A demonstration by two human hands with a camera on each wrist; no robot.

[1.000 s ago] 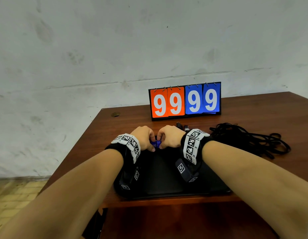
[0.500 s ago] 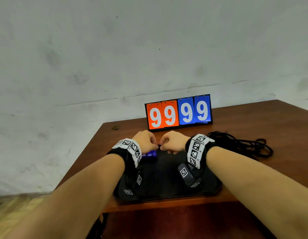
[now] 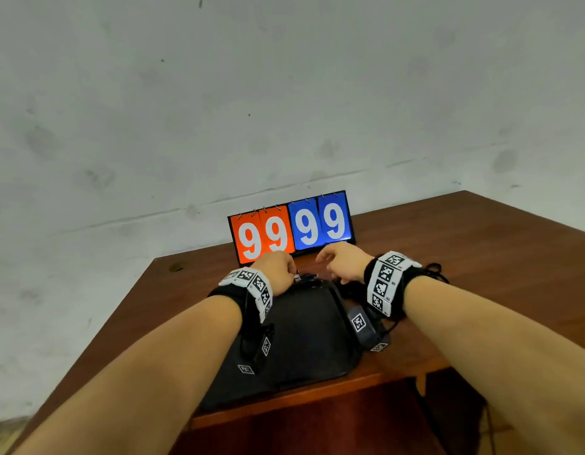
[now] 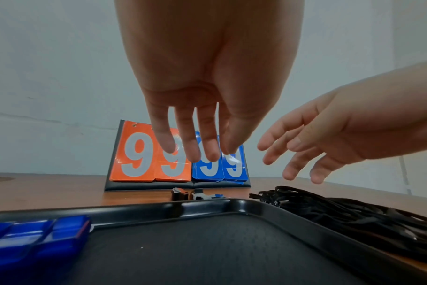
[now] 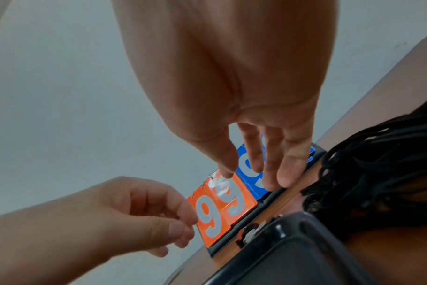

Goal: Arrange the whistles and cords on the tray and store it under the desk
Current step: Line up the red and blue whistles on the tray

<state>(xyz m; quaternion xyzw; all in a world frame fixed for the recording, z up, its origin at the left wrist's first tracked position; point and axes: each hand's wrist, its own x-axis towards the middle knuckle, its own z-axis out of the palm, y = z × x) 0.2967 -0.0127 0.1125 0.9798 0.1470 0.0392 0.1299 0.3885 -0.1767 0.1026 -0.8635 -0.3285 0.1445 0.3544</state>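
Observation:
A black tray (image 3: 304,333) lies at the desk's near edge. Blue whistles (image 4: 37,237) sit in its far left corner. More small whistles (image 4: 183,193), black and silver, lie on the desk just past the far rim. A heap of black cords (image 4: 354,214) lies on the desk right of the tray. My left hand (image 3: 278,270) hovers over the far rim with its fingers (image 4: 193,152) hanging down and holding nothing. My right hand (image 3: 340,261) hovers beside it, fingers (image 4: 290,152) spread and empty, left of the cords (image 5: 378,164).
A flip scoreboard (image 3: 291,229) reading 99 99 stands just behind the hands, near the wall. The brown desk (image 3: 481,251) stretches to the right, with a round hole (image 3: 175,267) at its far left corner.
Both hands have let go of the blue whistle, which now lies in the tray. They have risen and moved forward past the far rim, the right hand drifting right. The head view has tilted up.

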